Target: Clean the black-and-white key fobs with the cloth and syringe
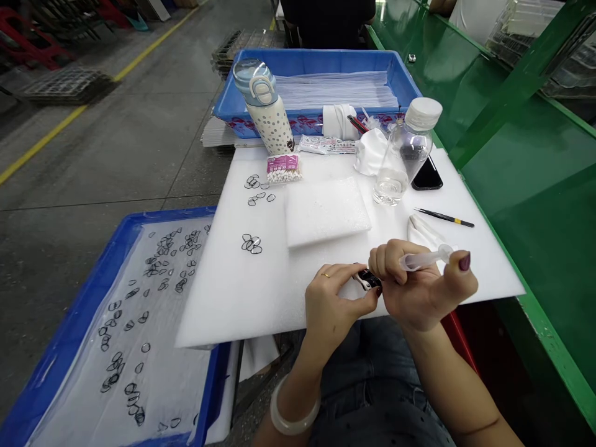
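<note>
My left hand [331, 305] pinches a small black-and-white part [369, 280] just above the near edge of the white foam sheet [223, 298]. My right hand [421, 287] is closed around a clear plastic dropper [426, 259], with its fingers touching the same small part. Small groups of thin black rings [252, 244] lie on the foam sheet to the left of my hands. A thicker white foam pad [326, 211] sits just beyond my hands.
A clear bottle [404, 149] of liquid, a black phone [427, 176], black tweezers [444, 217], cotton swabs [283, 168] and a dotted water bottle [267, 108] stand further back. A blue tray [69, 347] of black rings lies lower left; another blue bin [400, 74] holds clear sheets. A green bench [526, 186] runs along the right.
</note>
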{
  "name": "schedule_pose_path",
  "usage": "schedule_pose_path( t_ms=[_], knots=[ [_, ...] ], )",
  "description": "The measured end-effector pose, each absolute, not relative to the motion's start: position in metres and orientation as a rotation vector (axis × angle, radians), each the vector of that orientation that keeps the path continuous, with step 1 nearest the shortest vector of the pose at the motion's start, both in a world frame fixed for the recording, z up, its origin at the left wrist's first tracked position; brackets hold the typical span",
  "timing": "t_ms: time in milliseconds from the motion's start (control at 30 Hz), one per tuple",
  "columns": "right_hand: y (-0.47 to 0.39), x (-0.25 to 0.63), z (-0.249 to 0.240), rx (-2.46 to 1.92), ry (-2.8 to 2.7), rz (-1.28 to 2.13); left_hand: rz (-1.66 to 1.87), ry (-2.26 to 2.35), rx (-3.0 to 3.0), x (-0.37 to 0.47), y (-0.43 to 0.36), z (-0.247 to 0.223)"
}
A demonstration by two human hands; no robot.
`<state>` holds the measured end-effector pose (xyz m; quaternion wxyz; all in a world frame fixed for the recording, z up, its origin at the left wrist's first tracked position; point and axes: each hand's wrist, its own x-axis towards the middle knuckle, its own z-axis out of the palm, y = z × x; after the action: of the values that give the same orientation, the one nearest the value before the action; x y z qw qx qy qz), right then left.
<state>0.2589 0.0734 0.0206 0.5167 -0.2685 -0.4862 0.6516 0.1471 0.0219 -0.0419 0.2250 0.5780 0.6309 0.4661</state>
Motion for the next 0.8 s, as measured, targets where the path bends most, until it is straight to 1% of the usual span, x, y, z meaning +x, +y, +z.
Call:
schedule_pose_path(
  t_ms=[100,200,267,333,400,433,500,567,700,733,800],
  knots=[
    [0.08,0.26,0.035,-0.629,-1.243,1.52,1.282,1.738,1.613,0.148,0.02,-0.043],
    [0.107,0.243,0.044,-0.564,-1.291,1.344,1.239,1.716,1.698,0.147,0.018,-0.046],
    [0.131,0.223,0.042,-0.576,-1.392,1.297,1.192,1.7,1.774,0.146,0.015,-0.048],
    [0.15,0.207,0.034,-0.665,-1.589,1.36,1.152,1.686,1.837,0.143,0.013,-0.049],
    [0.158,0.208,0.027,-0.759,-1.707,1.368,1.115,1.657,1.887,0.14,0.012,-0.05],
    [0.158,0.215,0.025,-0.785,-1.714,1.318,1.099,1.643,1.91,0.139,0.011,-0.05],
    [0.153,0.243,0.021,-0.823,-1.665,1.138,1.081,1.632,1.948,0.137,0.011,-0.052],
    [0.148,0.278,0.017,-0.983,-1.632,0.896,1.089,1.641,1.984,0.138,0.011,-0.054],
    [0.152,0.33,-0.005,-1.649,-1.829,0.363,1.089,1.678,2.001,0.143,0.011,-0.055],
    [0.154,0.336,-0.011,-1.74,-1.908,0.293,1.086,1.682,1.99,0.144,0.01,-0.054],
    [0.157,0.342,-0.019,-1.758,-1.994,0.298,1.089,1.648,1.95,0.139,0.008,-0.05]
  ],
)
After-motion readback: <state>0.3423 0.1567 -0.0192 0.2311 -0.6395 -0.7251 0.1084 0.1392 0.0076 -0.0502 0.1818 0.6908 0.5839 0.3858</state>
